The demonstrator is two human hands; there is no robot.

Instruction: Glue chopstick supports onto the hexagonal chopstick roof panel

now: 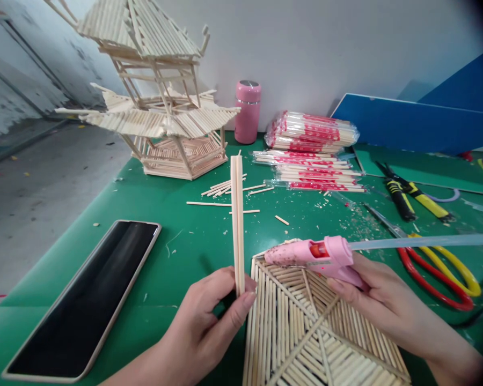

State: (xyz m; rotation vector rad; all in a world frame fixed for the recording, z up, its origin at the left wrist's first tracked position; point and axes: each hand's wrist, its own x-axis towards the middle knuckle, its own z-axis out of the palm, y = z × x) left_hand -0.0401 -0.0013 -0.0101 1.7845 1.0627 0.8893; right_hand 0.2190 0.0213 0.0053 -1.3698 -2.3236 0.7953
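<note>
My left hand [213, 316] pinches a few joined wooden sticks [237, 214] near their lower end, and they stand upright. My right hand [382, 295] is wrapped around the handle of a pink hot glue gun [317, 257], with a long clear glue stick [422, 241] coming out of its back. The gun's nozzle points left, at the far corner of a flat panel [282, 305] built from rows of wooden sticks. The panel lies below both hands. From this angle I cannot tell whether the nozzle touches it.
A tiered stick pavilion [161, 123] stands at the back left, beside a pink flask [248, 112]. Wrapped chopsticks [314, 155] lie behind loose sticks [221, 187]. At right are scissors [434, 268] and pliers [414, 195]; at left, a phone [84, 300] on the green table [177, 289].
</note>
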